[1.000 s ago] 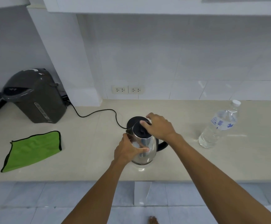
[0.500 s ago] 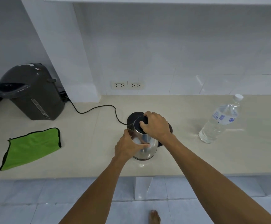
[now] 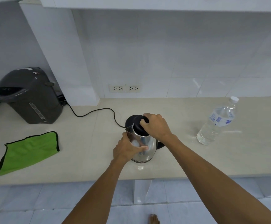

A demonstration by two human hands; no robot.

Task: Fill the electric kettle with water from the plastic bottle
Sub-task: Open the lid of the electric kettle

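Head view: both hands on the kettle [image 3: 145, 143], near the front edge of the counter [image 3: 196, 162], lid [image 3: 138, 127] coming off.
Left hand [image 3: 126, 150] wraps the steel body to steady it; right hand [image 3: 157, 126] has fingers clamped on the black lid. Best to lift the lid straight up, body held firm. The capped bottle [image 3: 216, 122] stands well apart toward the right end. Whether the lid is already loose is hard to tell; the handle is mostly hidden.
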